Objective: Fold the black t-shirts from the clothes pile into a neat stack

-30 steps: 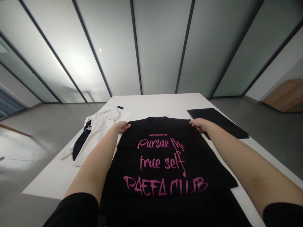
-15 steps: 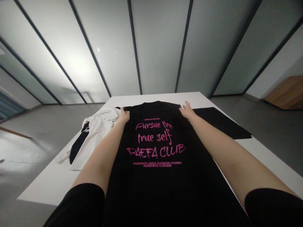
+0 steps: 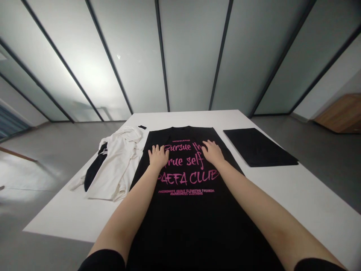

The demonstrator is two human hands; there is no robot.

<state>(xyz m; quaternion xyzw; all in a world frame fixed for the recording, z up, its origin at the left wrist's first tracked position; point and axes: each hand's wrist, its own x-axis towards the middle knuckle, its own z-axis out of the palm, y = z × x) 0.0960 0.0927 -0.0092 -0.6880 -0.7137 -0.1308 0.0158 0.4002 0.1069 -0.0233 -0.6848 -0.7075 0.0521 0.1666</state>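
Right hand (image 3: 213,151) rests on black shirt (image 3: 197,226) reading "UNCOMPLICATED".

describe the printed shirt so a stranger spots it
Find the white table before the frosted glass panels. Along its middle, beneath the left hand and right hand, lies a black shirt, between a rumpled white garment and a flat black item. Large pink lettering sets it apart.

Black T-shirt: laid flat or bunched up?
Laid flat: the black T-shirt shows collar and pink lettering unbunched. Whether its sleeves are tucked, I cannot tell.
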